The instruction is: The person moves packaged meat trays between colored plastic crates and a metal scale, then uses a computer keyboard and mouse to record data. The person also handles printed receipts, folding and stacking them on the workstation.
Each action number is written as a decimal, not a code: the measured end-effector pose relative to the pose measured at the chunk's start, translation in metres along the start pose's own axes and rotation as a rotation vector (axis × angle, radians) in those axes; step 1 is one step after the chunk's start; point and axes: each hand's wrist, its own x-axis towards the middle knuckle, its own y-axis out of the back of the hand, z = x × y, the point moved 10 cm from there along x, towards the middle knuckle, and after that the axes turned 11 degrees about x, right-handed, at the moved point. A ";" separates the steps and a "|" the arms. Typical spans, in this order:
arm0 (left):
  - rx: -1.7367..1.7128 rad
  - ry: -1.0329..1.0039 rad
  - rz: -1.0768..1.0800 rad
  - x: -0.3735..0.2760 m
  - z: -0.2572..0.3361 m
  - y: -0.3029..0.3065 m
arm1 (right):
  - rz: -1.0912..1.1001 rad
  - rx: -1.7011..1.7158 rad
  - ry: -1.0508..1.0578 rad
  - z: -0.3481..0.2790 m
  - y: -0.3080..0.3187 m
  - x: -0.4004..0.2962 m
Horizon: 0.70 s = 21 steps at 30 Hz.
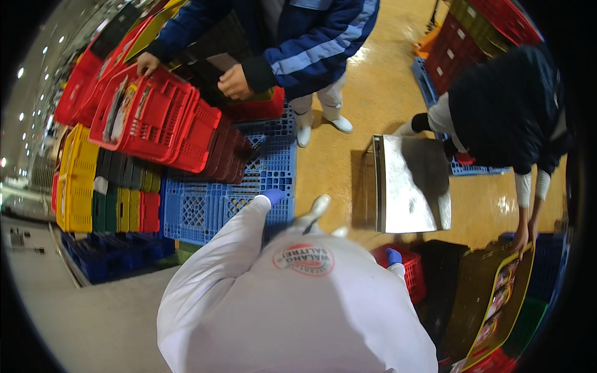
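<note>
My left hand point(274, 196), in a purple glove, hangs over the edge of a blue plastic pallet point(224, 200); its fingers are too small to read. My right hand point(394, 256), gloved alike, is beside a red plastic crate point(413, 275); whether it touches the crate is unclear. Red crates point(175, 123) with packaged goods stand stacked ahead on the left, and a person's hand point(148, 64) rests on the top one's rim. That person's other hand point(235, 83) is beside the stack. A metal-topped table point(415, 184) stands ahead on the right.
Far right, another person point(508, 107) bends over, hands on a yellow-rimmed crate point(508, 303) holding packages. Yellow, green and red crates point(77, 186) are stacked at left on a dark blue pallet point(112, 256). More crates point(450, 56) stand at the back right, near an orange pallet jack point(425, 42).
</note>
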 end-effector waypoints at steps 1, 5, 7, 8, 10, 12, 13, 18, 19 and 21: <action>-0.046 0.045 0.004 -0.005 -0.009 -0.005 | -0.052 -0.175 0.123 -0.027 -0.006 0.006; 0.017 0.080 0.064 -0.040 -0.019 -0.019 | -0.143 -0.224 0.078 -0.057 -0.009 0.030; 0.150 0.065 -0.077 -0.041 -0.033 -0.037 | -0.119 0.003 0.007 -0.069 -0.015 0.041; 0.130 0.089 -0.067 -0.043 -0.035 -0.034 | -0.173 -0.248 0.040 -0.078 -0.020 0.043; 0.115 0.126 -0.046 -0.058 -0.040 -0.039 | -0.149 -0.127 -0.078 -0.075 -0.027 0.030; 0.084 0.130 -0.018 -0.061 -0.042 -0.045 | -0.187 -0.101 0.016 -0.071 -0.018 0.042; 0.050 0.091 0.007 -0.057 -0.043 -0.059 | -0.188 -0.172 0.030 -0.054 -0.002 0.052; 0.019 0.152 -0.030 -0.018 -0.067 -0.079 | -0.376 -0.861 0.318 -0.118 -0.037 0.014; -0.026 0.163 -0.025 -0.012 -0.058 -0.072 | -0.381 -0.886 0.303 -0.112 -0.031 0.009; -0.109 0.194 -0.020 -0.004 -0.043 -0.058 | -0.373 -0.905 0.293 -0.109 -0.026 0.005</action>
